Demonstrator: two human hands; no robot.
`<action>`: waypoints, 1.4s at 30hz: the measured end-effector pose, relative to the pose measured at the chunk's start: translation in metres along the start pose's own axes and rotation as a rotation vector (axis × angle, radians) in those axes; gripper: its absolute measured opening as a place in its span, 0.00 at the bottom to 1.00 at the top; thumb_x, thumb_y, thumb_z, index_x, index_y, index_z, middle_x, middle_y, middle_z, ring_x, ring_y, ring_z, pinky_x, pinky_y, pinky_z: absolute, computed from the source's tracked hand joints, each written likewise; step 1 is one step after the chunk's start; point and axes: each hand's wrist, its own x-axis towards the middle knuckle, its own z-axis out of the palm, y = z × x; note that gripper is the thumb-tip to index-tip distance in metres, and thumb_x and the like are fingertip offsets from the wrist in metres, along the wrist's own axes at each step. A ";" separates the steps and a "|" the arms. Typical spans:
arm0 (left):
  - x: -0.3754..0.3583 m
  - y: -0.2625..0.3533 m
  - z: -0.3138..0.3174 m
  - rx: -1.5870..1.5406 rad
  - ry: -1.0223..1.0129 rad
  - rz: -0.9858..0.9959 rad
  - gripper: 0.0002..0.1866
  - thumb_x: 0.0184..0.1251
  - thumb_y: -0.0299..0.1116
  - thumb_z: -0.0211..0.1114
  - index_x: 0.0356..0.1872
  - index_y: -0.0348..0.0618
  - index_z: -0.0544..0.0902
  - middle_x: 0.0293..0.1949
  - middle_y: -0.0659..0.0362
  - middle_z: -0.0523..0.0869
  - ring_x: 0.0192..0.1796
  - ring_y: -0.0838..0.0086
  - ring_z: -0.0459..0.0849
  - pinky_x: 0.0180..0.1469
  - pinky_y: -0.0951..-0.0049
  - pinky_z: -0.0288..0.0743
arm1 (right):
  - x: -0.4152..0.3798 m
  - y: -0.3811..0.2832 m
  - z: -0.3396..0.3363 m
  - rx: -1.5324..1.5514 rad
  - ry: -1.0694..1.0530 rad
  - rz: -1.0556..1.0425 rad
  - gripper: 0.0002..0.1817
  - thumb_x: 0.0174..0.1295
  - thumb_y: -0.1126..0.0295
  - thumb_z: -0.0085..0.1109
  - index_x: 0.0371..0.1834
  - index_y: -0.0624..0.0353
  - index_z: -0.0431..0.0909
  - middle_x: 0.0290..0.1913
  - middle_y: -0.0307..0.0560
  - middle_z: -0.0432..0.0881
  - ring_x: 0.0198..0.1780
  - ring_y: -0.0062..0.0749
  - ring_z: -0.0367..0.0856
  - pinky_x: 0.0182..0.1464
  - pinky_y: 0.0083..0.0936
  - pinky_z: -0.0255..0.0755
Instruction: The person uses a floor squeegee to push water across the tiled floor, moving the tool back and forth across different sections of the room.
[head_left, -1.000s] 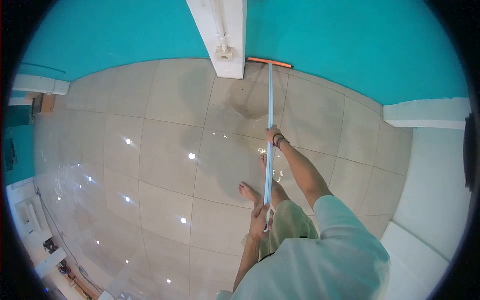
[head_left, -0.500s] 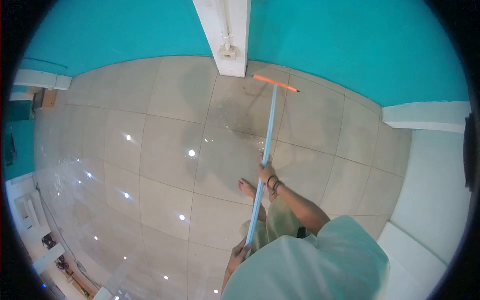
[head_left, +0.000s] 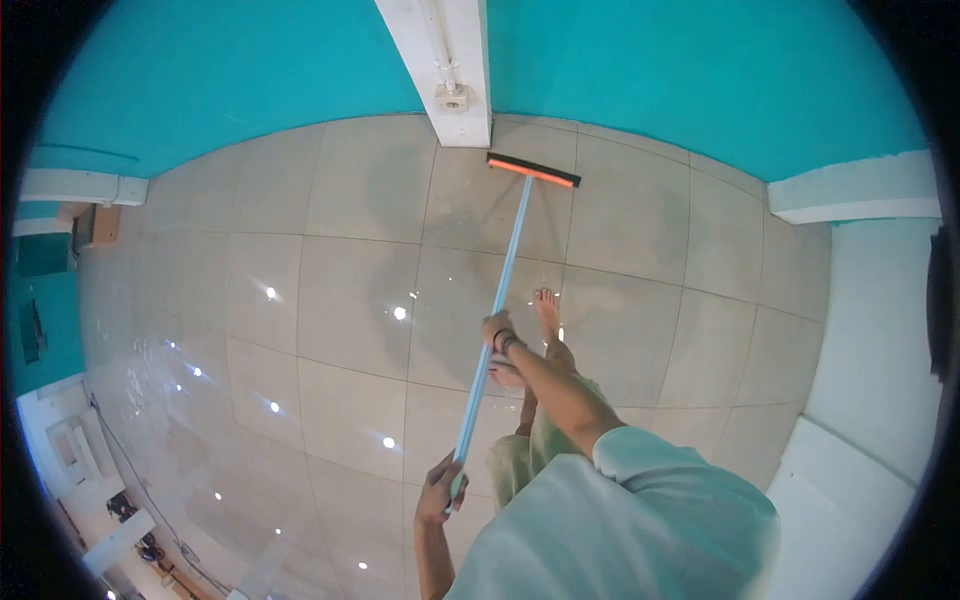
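A floor squeegee [head_left: 511, 245] with a long light-blue handle and an orange head with a black rubber blade reaches away from me over wet tiles. My left hand [head_left: 437, 488] is closed round the lower end of the handle, down by my left side. Farther up, my right hand [head_left: 497, 330] grips the shaft, with dark bands on its wrist. The head lies just in front of the white pillar's foot, its black edge facing the wall. My bare feet stand on the tiles just right of the handle, one ahead of the other.
A white pillar [head_left: 463, 128] with a socket box [head_left: 452, 97] juts from the teal wall [head_left: 690, 80]. White panels [head_left: 840, 480] border the right side. Along the left stand a small brown box [head_left: 103, 225], cables and white fittings. The tiled floor [head_left: 350, 270] shines with water.
The squeegee head has shifted slightly left and turned so its black blade shows. Both hands have moved left with the handle, now more slanted. My feet have changed position in a step.
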 end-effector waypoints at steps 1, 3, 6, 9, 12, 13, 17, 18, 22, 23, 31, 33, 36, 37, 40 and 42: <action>-0.015 -0.006 -0.013 0.022 0.018 -0.017 0.20 0.58 0.34 0.45 0.52 0.39 0.61 0.11 0.62 0.66 0.06 0.83 0.59 0.06 0.86 0.54 | -0.018 -0.013 0.011 0.249 0.007 0.177 0.17 0.46 0.64 0.47 0.34 0.68 0.69 0.29 0.56 0.76 0.32 0.41 0.76 0.33 0.33 0.68; -0.044 -0.019 -0.039 0.049 0.032 -0.036 0.20 0.58 0.34 0.45 0.52 0.38 0.61 0.11 0.62 0.67 0.06 0.83 0.60 0.06 0.86 0.54 | -0.054 -0.037 0.034 0.627 0.030 0.464 0.19 0.47 0.64 0.44 0.37 0.70 0.66 0.29 0.57 0.75 0.32 0.44 0.76 0.33 0.35 0.68; -0.075 -0.021 -0.061 0.004 0.017 -0.001 0.20 0.58 0.32 0.46 0.52 0.39 0.62 0.12 0.62 0.67 0.06 0.83 0.60 0.06 0.86 0.54 | -0.083 -0.060 0.043 0.593 -0.003 0.356 0.22 0.50 0.64 0.41 0.41 0.73 0.59 0.30 0.60 0.74 0.32 0.48 0.75 0.32 0.37 0.69; -0.079 -0.023 -0.063 -0.115 -0.018 0.003 0.21 0.58 0.31 0.44 0.54 0.39 0.58 0.12 0.61 0.67 0.06 0.82 0.62 0.06 0.86 0.56 | -0.092 -0.070 0.028 0.527 0.007 0.244 0.25 0.52 0.62 0.38 0.43 0.76 0.53 0.30 0.64 0.73 0.33 0.52 0.73 0.33 0.39 0.69; -0.030 -0.029 -0.049 -0.226 -0.030 0.063 0.22 0.59 0.32 0.44 0.55 0.40 0.56 0.13 0.61 0.67 0.06 0.82 0.62 0.06 0.86 0.56 | -0.038 -0.063 0.014 0.475 0.097 0.152 0.24 0.52 0.62 0.39 0.44 0.74 0.53 0.31 0.64 0.73 0.34 0.52 0.73 0.34 0.38 0.69; -0.011 -0.029 -0.040 -0.221 -0.034 0.072 0.22 0.59 0.32 0.44 0.55 0.40 0.56 0.13 0.62 0.67 0.06 0.82 0.61 0.06 0.86 0.56 | -0.020 -0.062 0.000 0.501 0.076 0.150 0.24 0.52 0.62 0.39 0.44 0.74 0.53 0.31 0.64 0.73 0.34 0.52 0.73 0.34 0.38 0.69; 0.040 0.000 -0.017 -0.251 -0.039 0.096 0.22 0.59 0.33 0.44 0.55 0.40 0.56 0.13 0.62 0.67 0.06 0.83 0.60 0.06 0.86 0.56 | 0.038 -0.068 -0.020 0.437 0.061 0.164 0.23 0.51 0.62 0.41 0.43 0.72 0.54 0.32 0.64 0.73 0.35 0.51 0.73 0.36 0.37 0.69; 0.042 0.003 -0.025 -0.253 -0.033 0.096 0.22 0.59 0.33 0.44 0.55 0.40 0.56 0.13 0.62 0.67 0.06 0.83 0.60 0.06 0.86 0.56 | 0.046 -0.070 -0.019 0.517 -0.013 0.202 0.23 0.51 0.62 0.41 0.42 0.72 0.54 0.32 0.64 0.73 0.36 0.52 0.73 0.36 0.37 0.69; 0.034 -0.008 -0.044 -0.191 0.004 0.104 0.21 0.59 0.34 0.44 0.53 0.39 0.59 0.11 0.64 0.66 0.06 0.84 0.60 0.06 0.87 0.54 | 0.045 -0.068 0.024 0.420 0.064 0.174 0.20 0.52 0.64 0.39 0.39 0.72 0.53 0.27 0.64 0.73 0.26 0.50 0.75 0.26 0.35 0.73; 0.023 -0.009 -0.042 -0.167 0.026 0.079 0.21 0.58 0.33 0.44 0.53 0.39 0.60 0.11 0.64 0.66 0.06 0.84 0.60 0.05 0.87 0.53 | 0.030 -0.066 0.031 0.373 0.078 0.171 0.20 0.52 0.64 0.40 0.40 0.71 0.53 0.27 0.63 0.73 0.29 0.50 0.75 0.28 0.36 0.72; -0.134 -0.071 -0.126 0.431 0.293 0.047 0.17 0.55 0.36 0.50 0.45 0.40 0.67 0.21 0.58 0.71 0.20 0.75 0.68 0.20 0.78 0.62 | -0.141 -0.112 0.150 0.487 -0.121 0.325 0.26 0.53 0.60 0.37 0.47 0.72 0.50 0.27 0.59 0.74 0.27 0.46 0.75 0.27 0.38 0.69; -0.188 -0.088 -0.167 0.409 0.368 -0.007 0.14 0.55 0.37 0.52 0.41 0.42 0.70 0.30 0.55 0.76 0.31 0.68 0.75 0.30 0.72 0.72 | -0.189 -0.134 0.200 0.528 -0.123 0.291 0.28 0.52 0.59 0.39 0.46 0.73 0.47 0.24 0.59 0.74 0.22 0.45 0.75 0.21 0.35 0.69; -0.250 -0.143 -0.294 -0.789 -0.151 -0.365 0.16 0.56 0.33 0.52 0.46 0.43 0.68 0.30 0.58 0.76 0.31 0.73 0.75 0.28 0.79 0.70 | -0.253 -0.175 0.213 0.671 -0.311 0.409 0.23 0.52 0.60 0.40 0.43 0.66 0.49 0.26 0.61 0.73 0.25 0.49 0.75 0.24 0.42 0.69; -0.249 -0.138 -0.297 -0.776 -0.152 -0.369 0.16 0.56 0.33 0.52 0.46 0.43 0.68 0.30 0.58 0.76 0.31 0.73 0.75 0.28 0.79 0.70 | -0.263 -0.182 0.210 0.701 -0.347 0.438 0.24 0.52 0.59 0.40 0.44 0.66 0.49 0.27 0.61 0.73 0.27 0.49 0.74 0.26 0.41 0.69; -0.247 -0.114 -0.302 -0.293 0.114 -0.291 0.15 0.56 0.35 0.52 0.44 0.44 0.69 0.28 0.60 0.75 0.27 0.76 0.74 0.25 0.81 0.68 | -0.270 -0.186 0.196 0.764 -0.363 0.483 0.26 0.52 0.56 0.39 0.46 0.67 0.49 0.30 0.60 0.74 0.32 0.50 0.74 0.31 0.38 0.68; -0.236 -0.090 -0.292 0.029 0.274 -0.235 0.14 0.56 0.36 0.52 0.43 0.44 0.70 0.26 0.61 0.74 0.25 0.78 0.73 0.22 0.82 0.67 | -0.246 -0.171 0.178 0.744 -0.238 0.504 0.25 0.52 0.56 0.38 0.44 0.66 0.50 0.30 0.59 0.73 0.33 0.50 0.73 0.32 0.38 0.67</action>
